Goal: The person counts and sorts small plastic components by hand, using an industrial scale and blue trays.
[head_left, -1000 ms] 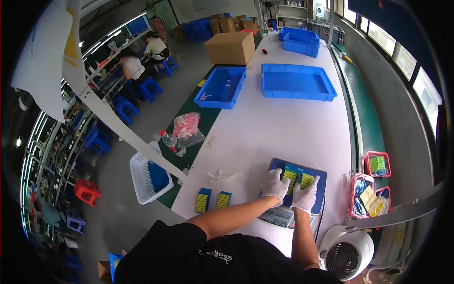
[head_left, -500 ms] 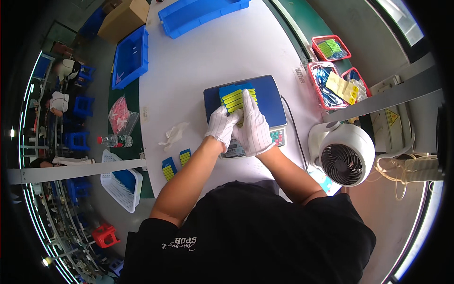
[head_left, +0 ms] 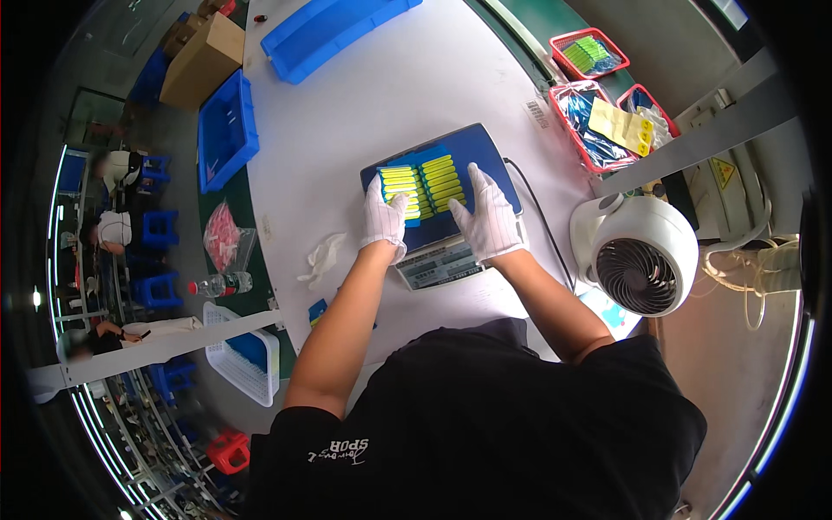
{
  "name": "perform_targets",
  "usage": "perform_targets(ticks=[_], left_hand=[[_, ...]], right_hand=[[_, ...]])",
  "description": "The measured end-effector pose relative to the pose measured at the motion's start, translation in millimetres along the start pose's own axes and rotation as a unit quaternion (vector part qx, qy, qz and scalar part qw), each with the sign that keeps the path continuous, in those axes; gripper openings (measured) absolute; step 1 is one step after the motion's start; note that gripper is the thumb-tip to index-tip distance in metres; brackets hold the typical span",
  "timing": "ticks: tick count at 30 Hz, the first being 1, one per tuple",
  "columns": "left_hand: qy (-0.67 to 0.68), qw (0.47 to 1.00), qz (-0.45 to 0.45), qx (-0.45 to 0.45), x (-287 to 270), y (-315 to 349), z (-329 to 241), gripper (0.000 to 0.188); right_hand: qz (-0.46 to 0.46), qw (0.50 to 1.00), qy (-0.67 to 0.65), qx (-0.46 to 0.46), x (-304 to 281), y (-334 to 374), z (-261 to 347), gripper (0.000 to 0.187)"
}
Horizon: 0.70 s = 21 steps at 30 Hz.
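The wide fisheye camera rides on the person's head, looking steeply down from close above the hands [head_left: 384, 217], which sit near mid-view; the table [head_left: 347, 121] stretches away toward twelve o'clock, the shirt [head_left: 485, 425] fills six, and the fan [head_left: 640, 260] stands at three.

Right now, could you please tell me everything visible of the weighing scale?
The weighing scale has a flat, dark blue, plastic-looking platform and a pale front panel. It lies askew on the white table; a black cable emerges at its right edge. Yellow-green strips on blue backing rest on it. Whether the left hand or right hand touches the scale is unclear.
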State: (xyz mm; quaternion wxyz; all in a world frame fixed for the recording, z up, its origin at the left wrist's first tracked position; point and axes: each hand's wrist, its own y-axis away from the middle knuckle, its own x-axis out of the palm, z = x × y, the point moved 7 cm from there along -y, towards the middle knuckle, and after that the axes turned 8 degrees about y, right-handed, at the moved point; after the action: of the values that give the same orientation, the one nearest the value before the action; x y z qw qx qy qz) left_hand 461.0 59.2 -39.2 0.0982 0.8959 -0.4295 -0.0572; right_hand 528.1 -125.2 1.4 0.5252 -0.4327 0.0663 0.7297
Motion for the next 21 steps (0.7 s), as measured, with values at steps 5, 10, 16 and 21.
perform_targets(ticks=[5,10,16,21], left_hand=[[0.003,0.999,-0.043,0.026,3,-5,22,0.054],[-0.166,0.976,-0.12,0.078,-24,-17,43,0.049],[-0.342,0.926,-0.157,0.008,-7,-2,19,0.052],[-0.382,0.909,-0.162,-0.041,-4,3,17,0.054]], right_hand=[[0.016,1.0,-0.004,0.016,8,0,-6,0.065],[0.024,1.0,-0.013,0.005,18,0,4,0.065],[0.062,0.997,0.016,0.04,28,-1,-8,0.071],[0.062,0.998,0.021,0.026,39,0,-4,0.075]])
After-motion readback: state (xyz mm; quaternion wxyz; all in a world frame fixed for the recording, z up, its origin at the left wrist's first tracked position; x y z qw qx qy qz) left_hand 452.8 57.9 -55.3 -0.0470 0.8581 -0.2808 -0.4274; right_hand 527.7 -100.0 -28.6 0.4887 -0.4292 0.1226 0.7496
